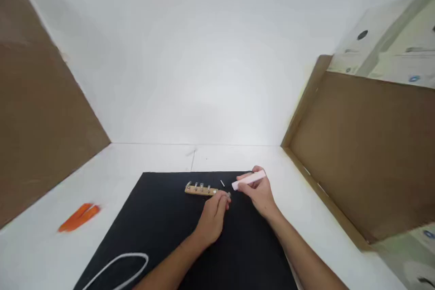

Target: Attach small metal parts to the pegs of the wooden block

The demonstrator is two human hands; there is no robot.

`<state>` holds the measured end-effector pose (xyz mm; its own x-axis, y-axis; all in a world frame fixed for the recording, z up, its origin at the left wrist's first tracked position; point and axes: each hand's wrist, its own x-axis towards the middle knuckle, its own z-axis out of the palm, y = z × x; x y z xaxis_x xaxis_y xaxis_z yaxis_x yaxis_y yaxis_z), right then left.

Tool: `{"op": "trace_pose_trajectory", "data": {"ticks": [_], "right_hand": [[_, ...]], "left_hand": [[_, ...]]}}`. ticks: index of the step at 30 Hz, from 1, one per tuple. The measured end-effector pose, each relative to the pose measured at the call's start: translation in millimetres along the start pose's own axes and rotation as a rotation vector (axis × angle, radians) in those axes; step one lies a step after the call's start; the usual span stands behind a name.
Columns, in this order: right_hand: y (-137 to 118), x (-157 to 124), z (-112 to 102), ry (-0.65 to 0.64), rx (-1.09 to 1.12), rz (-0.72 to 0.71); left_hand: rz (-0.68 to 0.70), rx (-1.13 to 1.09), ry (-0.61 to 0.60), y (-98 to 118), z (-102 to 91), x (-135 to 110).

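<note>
A small wooden strip (199,189) with several metal screws standing in it lies on a black mat (163,226). My left hand (214,217) rests at the strip's right end, fingers curled and pinching a small metal piece (229,195) there. My right hand (258,192) is closed around a pale pink pen-shaped tool (248,180), whose tip points left toward the strip. A short thin metal bit (222,183) lies loose on the mat between the strip and the tool.
The mat lies on a white table (306,199). An orange tool (79,217) rests at the left, and a white cord loop (118,267) lies on the mat's near left corner. Brown cardboard panels (367,154) stand at both sides, a white wall behind.
</note>
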<state>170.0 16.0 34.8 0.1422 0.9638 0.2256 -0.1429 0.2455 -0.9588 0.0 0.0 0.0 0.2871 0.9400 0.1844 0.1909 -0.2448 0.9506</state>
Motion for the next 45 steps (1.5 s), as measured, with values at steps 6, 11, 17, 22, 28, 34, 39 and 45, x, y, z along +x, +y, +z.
{"op": "trace_pose_trajectory", "data": {"ticks": [6,11,17,22,28,34,39,45], "right_hand": [[-1.9,0.0,-0.2,-0.123,0.108,0.068],[-5.2,-0.8,2.5,-0.097,0.130,0.063],[-3.3,1.5,1.9,0.010,-0.016,0.005],[-9.1,-4.2,2.0,-0.164,0.092,0.066],[-5.9,-3.3,4.5,-0.075,0.036,0.027],[-5.4,-2.4,2.3,-0.089,-0.004,-0.007],[-10.0,-8.8,4.3,-0.168,0.086,-0.007],[-6.7,-5.6,7.2,-0.018,-0.034,-0.052]], "left_hand": [[0.000,-0.009,0.012,-1.6,0.1,-2.8],[-0.010,-0.005,0.009,-1.3,0.4,-1.3],[-0.029,-0.002,0.011,1.0,0.1,-1.2],[-0.010,0.005,0.016,0.0,-0.1,-1.5],[-0.013,0.005,0.020,-1.5,0.6,-1.2],[-0.017,0.008,0.030,-0.9,0.9,-1.4],[-0.021,0.020,0.039,1.6,0.8,-2.3],[-0.022,0.028,0.029,0.4,1.0,-2.3]]}}
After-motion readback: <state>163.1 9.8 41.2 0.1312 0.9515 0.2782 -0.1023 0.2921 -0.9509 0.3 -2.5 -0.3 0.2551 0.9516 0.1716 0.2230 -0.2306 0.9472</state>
